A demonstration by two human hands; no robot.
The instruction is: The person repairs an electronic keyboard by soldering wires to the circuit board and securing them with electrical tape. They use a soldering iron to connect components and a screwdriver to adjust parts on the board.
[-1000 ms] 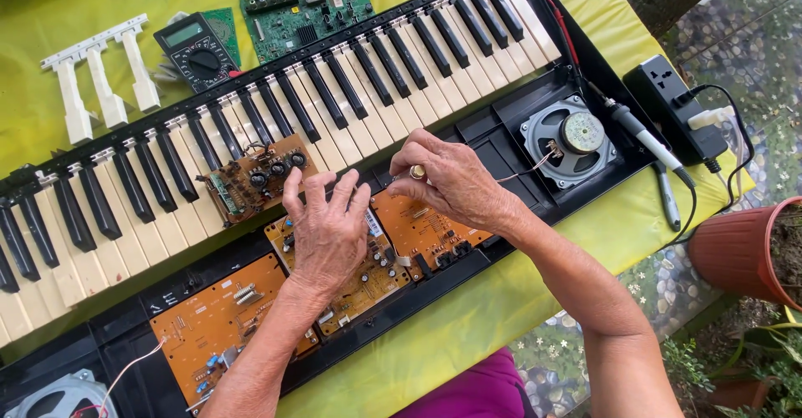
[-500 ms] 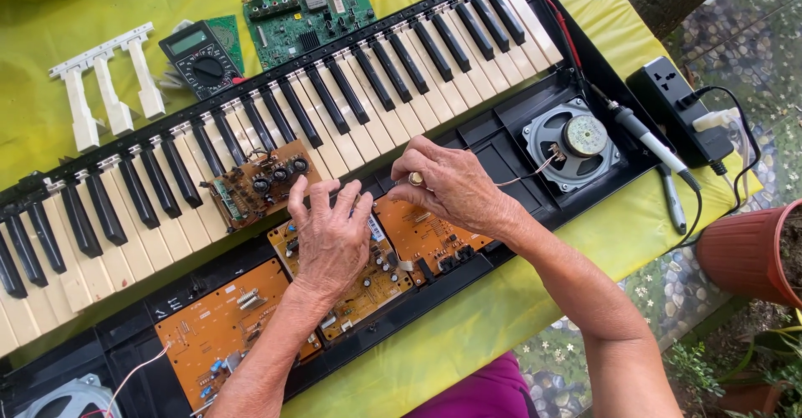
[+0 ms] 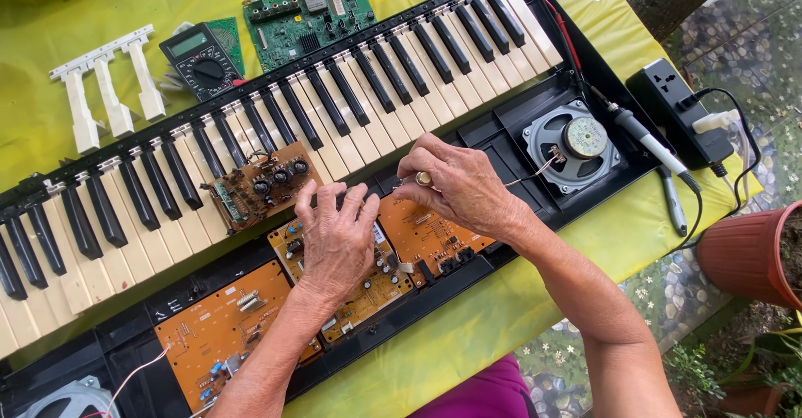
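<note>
Left hand [image 3: 338, 238] lay flat, fingers spread, palm down on the orange circuit board [image 3: 368, 280] in the open keyboard case [image 3: 493, 130]; not gripping, just pressing, and what was under the palm couldn't be told. Across the last second it barely shifted, so it had been acting as a steady brace on the board. Just left of and above its fingertips sat the small brown board [image 3: 263, 186] resting on the white keys [image 3: 351, 138], untouched.

Right hand [image 3: 459, 186] sat just beside the left, fingers curled and pinched shut on a small metal part [image 3: 423, 179] at the fingertips; what the part was, too small to tell. Compared with a second back, the pinch had stayed at the same spot above the board, only slight finger motion. Judged: fine work at one point, no repositioning. A thin wire [image 3: 535, 172] ran right from the pinch to the speaker [image 3: 576, 144]. Farther right the soldering iron [image 3: 647, 144] lay well apart, unused.
</note>
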